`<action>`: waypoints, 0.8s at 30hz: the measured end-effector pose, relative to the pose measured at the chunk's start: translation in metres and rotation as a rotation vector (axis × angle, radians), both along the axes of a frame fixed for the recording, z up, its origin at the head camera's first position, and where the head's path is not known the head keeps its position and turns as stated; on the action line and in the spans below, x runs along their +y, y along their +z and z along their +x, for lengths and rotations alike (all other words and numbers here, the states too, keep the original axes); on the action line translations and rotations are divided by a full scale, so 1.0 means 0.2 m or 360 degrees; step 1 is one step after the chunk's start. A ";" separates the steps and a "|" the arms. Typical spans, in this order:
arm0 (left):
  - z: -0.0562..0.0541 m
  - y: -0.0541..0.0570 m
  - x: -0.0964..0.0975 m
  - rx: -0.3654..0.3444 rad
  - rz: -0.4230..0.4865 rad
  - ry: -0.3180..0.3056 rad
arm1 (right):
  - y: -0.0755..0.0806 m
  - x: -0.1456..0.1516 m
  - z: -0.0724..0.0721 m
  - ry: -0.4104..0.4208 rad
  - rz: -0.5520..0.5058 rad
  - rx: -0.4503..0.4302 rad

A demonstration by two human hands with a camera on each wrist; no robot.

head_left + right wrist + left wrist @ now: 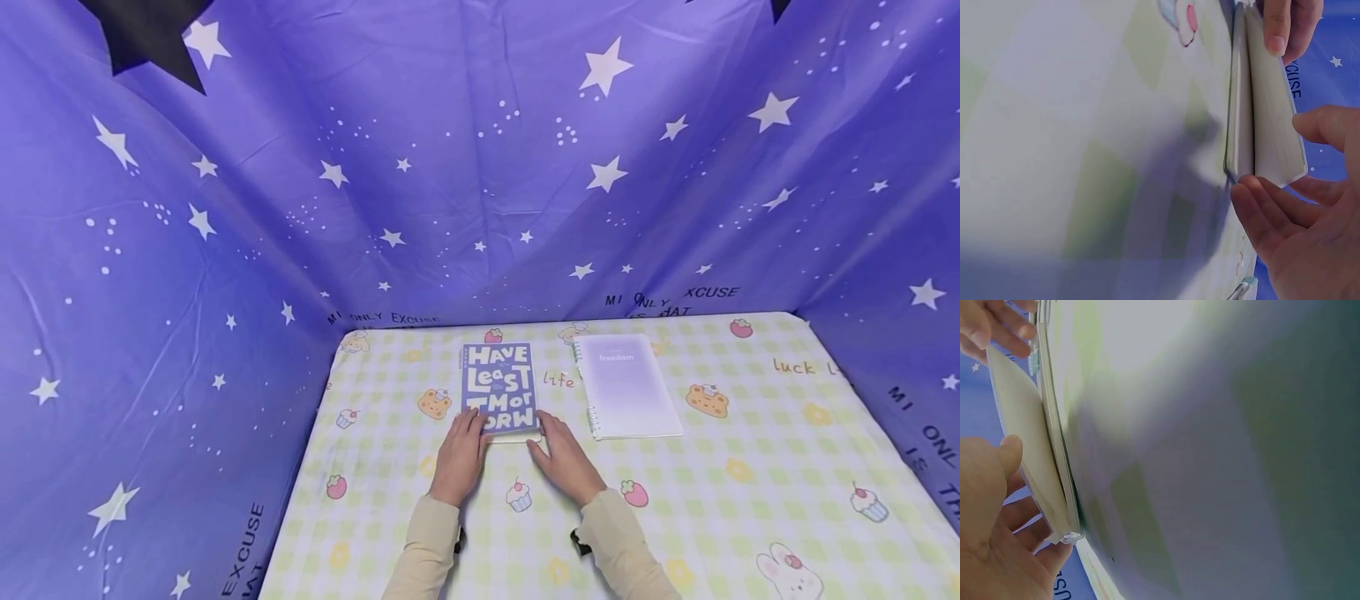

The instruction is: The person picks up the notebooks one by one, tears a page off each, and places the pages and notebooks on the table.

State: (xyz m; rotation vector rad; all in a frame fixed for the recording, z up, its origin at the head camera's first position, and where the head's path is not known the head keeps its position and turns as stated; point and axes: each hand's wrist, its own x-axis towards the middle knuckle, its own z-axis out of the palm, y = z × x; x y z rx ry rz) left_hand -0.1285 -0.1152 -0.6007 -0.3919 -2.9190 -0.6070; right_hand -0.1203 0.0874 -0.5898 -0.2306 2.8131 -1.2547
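Observation:
A blue notebook (501, 379) with large white lettering lies on the bed-like table, its near edge toward me. My left hand (459, 457) holds its near left side, thumb (1012, 453) on the edge and fingers round the side. At the near right corner my right hand (567, 457) grips it with thumb and fingers. In the right wrist view the upper block of pages (1272, 106) tilts up from a lower layer (1240, 119), with a narrow gap between. Whether that layer is a second notebook, I cannot tell. A clear ring (1072, 537) shows at the left end.
To the right lies a pale purple spiral notebook (633, 387) marked "freedom". The checked cloth (757, 517) with cartoon prints covers the tabletop. Purple star-patterned curtains (480, 167) stand behind and at both sides.

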 end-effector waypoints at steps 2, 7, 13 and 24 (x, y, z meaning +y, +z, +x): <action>0.00 0.00 0.00 -0.0013 0.0019 0.0006 | 0.01 -0.01 -0.01 -0.0009 -0.0020 -0.0012; 0.00 0.01 0.00 -0.0039 0.0064 0.0013 | 0.02 -0.02 -0.02 -0.0033 -0.0056 -0.0004; -0.01 0.02 -0.01 -0.0117 0.0140 0.0053 | 0.01 -0.03 -0.01 -0.0048 -0.0015 -0.0030; -0.01 0.00 -0.01 -0.0117 0.0161 0.0058 | 0.03 -0.02 -0.02 -0.0033 -0.0024 -0.0002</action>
